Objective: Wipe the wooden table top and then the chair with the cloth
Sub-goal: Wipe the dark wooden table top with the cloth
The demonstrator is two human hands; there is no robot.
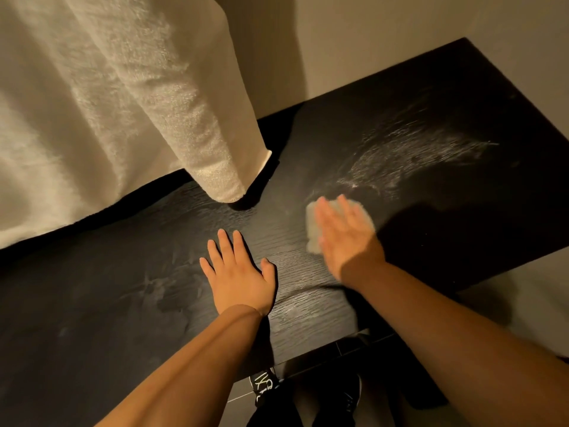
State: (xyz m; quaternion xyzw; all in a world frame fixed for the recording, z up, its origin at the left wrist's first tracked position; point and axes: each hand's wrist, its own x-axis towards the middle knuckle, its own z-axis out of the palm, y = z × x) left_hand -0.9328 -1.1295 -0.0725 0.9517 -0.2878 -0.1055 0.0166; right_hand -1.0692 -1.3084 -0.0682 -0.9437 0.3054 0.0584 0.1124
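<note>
My right hand (345,235) pressed flat, fingers straight, on the small pale cloth (312,229) at centre right; my left hand (237,275) rested open on the dark table top (431,87). The cloth looked soft, light, best palmed.

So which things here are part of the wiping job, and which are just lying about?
Job: wooden table top, streaked white; cloth under the right hand; left hand flat on the top.
Just there: cream fabric hanging at left; wall; shoes on the floor.
</note>
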